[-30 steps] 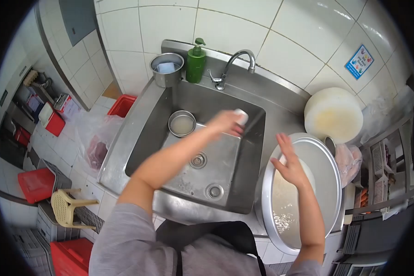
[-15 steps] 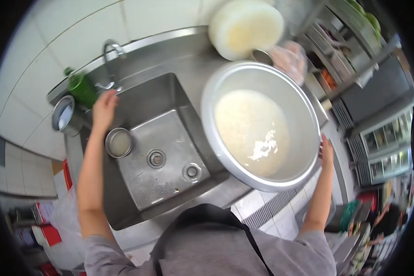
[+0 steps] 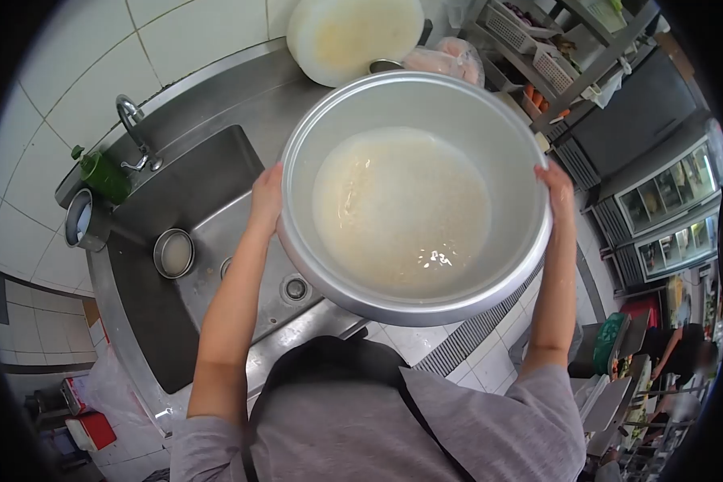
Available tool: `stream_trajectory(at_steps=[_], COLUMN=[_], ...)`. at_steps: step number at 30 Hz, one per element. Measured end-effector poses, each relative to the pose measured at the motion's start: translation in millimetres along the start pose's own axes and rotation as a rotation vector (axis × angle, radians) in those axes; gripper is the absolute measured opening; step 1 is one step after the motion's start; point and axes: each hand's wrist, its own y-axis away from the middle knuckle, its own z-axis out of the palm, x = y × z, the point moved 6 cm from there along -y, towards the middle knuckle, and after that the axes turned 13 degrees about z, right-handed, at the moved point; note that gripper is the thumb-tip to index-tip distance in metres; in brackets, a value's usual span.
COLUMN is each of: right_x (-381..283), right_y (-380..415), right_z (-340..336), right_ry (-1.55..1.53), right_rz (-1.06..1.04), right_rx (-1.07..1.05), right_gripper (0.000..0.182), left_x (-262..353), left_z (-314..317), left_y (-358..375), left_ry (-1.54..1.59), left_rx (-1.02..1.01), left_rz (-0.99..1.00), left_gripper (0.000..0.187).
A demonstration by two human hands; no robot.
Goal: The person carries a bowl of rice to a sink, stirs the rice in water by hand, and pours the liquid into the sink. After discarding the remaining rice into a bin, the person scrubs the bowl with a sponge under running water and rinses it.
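A large silvery pot (image 3: 510,193) holds pale grains under cloudy liquid (image 3: 402,209). My left hand (image 3: 268,197) grips the pot's left side near the rim, its fingers partly hidden by the wall. At the right side, my right hand (image 3: 556,189) is closed on the rim. The pot is held over the right part of the steel sink (image 3: 157,321) and its counter. A small round metal bowl (image 3: 173,253) with whitish liquid sits in the sink's left part.
Behind the sink are a tap (image 3: 132,128), a green bottle (image 3: 104,177) and a metal container (image 3: 87,220). A round whitish board (image 3: 353,36) and bagged pink food (image 3: 450,60) stand behind the pot. Shelves (image 3: 530,48) are at upper right; a person (image 3: 671,349) stands far right.
My left hand has left the tap area and taken hold of the pot's left side. The pot now appears further left, more level, with my right hand still on it.
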Motion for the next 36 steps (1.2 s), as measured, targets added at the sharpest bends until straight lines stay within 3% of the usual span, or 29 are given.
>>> stream_trajectory(at_steps=[3, 5, 8, 12, 14, 16, 20, 26, 31, 34, 36], right_x=[-47, -58, -71, -73, -79, -84, -97, -114, -129, -140, -148], right_y=[-10, -13, -19, -30, -32, -25, -25, -16, -23, -28, -31], right_z=[-7, -3, 9, 16, 20, 27, 36, 52, 66, 79, 83], right_ry=[0.108, 0.157, 0.044, 0.018, 0.013, 0.034, 0.011, 0.063, 0.175, 0.243, 0.4], right_rz=[-0.06, -0.092, -0.146, -0.127, -0.13, -0.087, -0.121, -0.067, -0.078, -0.079, -0.116], right_rx=[-0.117, -0.193, -0.245, -0.316, -0.323, -0.389, -0.387, -0.379, -0.329, -0.419, -0.317], right_gripper=[0.049, 0.05, 0.041, 0.041, 0.041, 0.041, 0.05, 0.047, 0.051, 0.056, 0.052], left_x=[-13, -22, -18, -39, -34, -33, -47, -54, -75, -85, -85], left_z=[18, 25, 28, 20, 15, 6, -3, -5, -10, -11, -11], left_y=[35, 53, 66, 63, 61, 46, 17, 29, 28, 28, 30], left_ry=[0.136, 0.24, 0.266, 0.261, 0.385, 0.431, 0.563, 0.797, 0.899, 0.974, 0.978], left_rx=[0.043, 0.185, 0.121, 0.23, 0.396, 0.367, 0.363, 0.47, 0.569, 0.596, 0.613], left_rz=[0.042, -0.019, -0.024, -0.006, 0.099, 0.1, 0.07, -0.029, -0.072, -0.095, -0.1], left_gripper=[0.04, 0.038, 0.038, 0.036, 0.029, 0.026, 0.021, 0.019, 0.021, 0.018, 0.018])
